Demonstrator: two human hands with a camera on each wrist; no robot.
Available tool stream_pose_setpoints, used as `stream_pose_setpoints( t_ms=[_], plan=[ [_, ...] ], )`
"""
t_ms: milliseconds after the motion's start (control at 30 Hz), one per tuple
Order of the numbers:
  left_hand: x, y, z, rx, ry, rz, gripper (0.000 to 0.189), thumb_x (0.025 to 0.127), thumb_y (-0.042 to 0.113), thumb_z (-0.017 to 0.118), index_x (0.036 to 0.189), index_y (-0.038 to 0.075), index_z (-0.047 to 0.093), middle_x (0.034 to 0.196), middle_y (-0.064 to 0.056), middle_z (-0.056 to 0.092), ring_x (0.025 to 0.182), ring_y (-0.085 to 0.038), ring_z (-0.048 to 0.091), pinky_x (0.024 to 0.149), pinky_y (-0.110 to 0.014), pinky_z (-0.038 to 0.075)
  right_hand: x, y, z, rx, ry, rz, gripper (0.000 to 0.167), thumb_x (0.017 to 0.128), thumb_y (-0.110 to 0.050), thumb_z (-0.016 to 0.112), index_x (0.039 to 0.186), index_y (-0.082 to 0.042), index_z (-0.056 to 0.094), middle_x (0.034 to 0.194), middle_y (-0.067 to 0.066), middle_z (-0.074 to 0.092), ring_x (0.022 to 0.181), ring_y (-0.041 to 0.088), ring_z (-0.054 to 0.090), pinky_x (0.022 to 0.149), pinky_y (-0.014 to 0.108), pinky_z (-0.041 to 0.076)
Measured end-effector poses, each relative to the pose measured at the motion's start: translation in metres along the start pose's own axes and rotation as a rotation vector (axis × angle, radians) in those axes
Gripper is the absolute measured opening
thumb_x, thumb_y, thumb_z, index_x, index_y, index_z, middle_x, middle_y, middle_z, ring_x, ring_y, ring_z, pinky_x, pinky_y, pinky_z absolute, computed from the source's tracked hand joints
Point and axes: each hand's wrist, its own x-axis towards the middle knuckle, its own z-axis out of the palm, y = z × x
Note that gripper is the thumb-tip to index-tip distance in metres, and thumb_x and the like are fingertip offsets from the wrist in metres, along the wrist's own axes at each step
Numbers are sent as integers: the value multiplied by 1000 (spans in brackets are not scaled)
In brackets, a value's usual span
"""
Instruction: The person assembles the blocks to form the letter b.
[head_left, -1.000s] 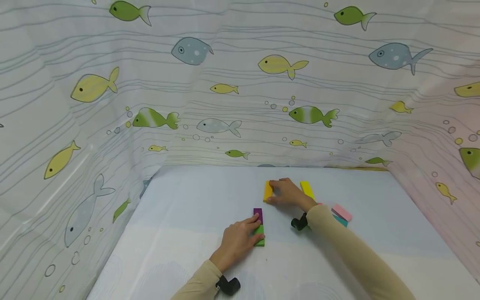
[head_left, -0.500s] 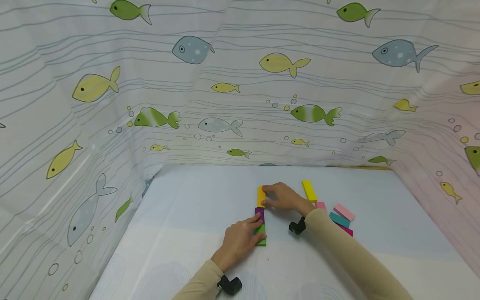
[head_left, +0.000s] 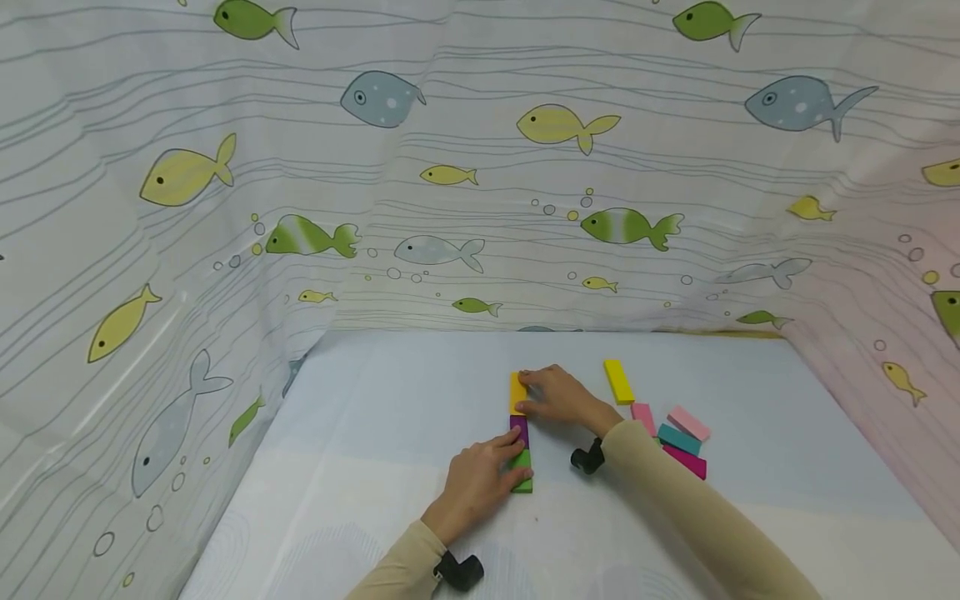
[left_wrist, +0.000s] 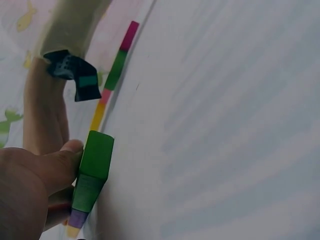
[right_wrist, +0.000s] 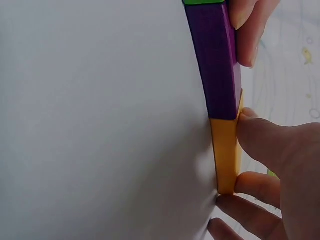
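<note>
head: right hand pinches orange block, just beyond purple block; left hand lays extended fingers over purple block and green block | left wrist: thumb rests on green (light pressure should do) | right wrist: orange abuts purple; best kept square, edges flush

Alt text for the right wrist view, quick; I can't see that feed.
The right hand holds an orange block end to end with a purple block on a pale surface. The left hand touches the purple block, and part of a green block shows at the top edge.
</note>
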Motion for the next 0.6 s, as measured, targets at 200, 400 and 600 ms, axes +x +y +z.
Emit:
stream_pose_setpoints(
  t_ms=[200, 400, 600],
  plan=[
    [0, 0, -1, -22, 6, 11, 45, 94, 39, 81, 129, 11, 78, 147, -2, 68, 121, -32, 74, 82, -45, 64, -1, -1, 2, -5, 6, -10, 66, 99, -45, 74, 152, -8, 58, 157, 8, 58, 140, 35, 55, 118, 55, 44],
    [1, 0, -2, -35, 8, 18, 45, 94, 39, 81, 129, 10, 78, 147, -2, 67, 123, -30, 72, 85, -45, 63, -2, -2, 2, 4, 8, -11, 66, 99, -45, 73, 152, -8, 57, 159, 8, 57, 141, 37, 54, 117, 58, 44],
    [1, 0, -2, -47, -5, 5, 46, 94, 39, 81, 130, 11, 77, 147, -1, 67, 123, -31, 72, 86, -44, 63, -2, -2, 2, -5, 0, -16, 66, 99, -45, 73, 153, -8, 57, 159, 8, 56, 141, 37, 55, 117, 58, 45]
  ],
)
